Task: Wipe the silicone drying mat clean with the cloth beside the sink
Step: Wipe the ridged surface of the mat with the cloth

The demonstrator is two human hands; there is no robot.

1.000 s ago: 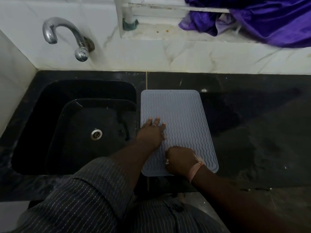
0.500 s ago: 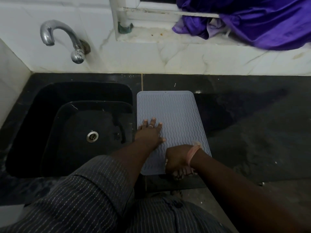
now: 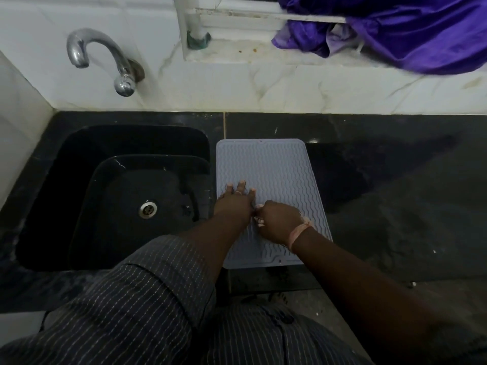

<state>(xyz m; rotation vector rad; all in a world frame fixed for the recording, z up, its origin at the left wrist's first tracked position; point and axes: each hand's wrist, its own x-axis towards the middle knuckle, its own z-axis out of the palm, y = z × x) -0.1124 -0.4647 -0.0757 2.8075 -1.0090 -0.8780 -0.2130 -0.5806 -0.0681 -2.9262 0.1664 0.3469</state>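
A grey silicone drying mat (image 3: 276, 164) with wavy ridges lies on the black counter just right of the sink. My left hand (image 3: 234, 204) rests flat on the mat's left side, fingers spread and straight. My right hand (image 3: 276, 222) sits on the mat's middle, right beside the left hand, with its fingers curled down against the ridges. A peach band circles that wrist. No cloth shows in or under either hand.
A black sink (image 3: 126, 196) with a metal drain (image 3: 148, 209) is on the left, under a chrome tap (image 3: 105, 59). The black counter (image 3: 408, 206) stretches right of the mat. Purple fabric (image 3: 395, 30) hangs over the window ledge at the back right.
My right hand has slid from the mat's near edge up towards its middle, ending against my left hand. The left hand has stayed pressed in place.
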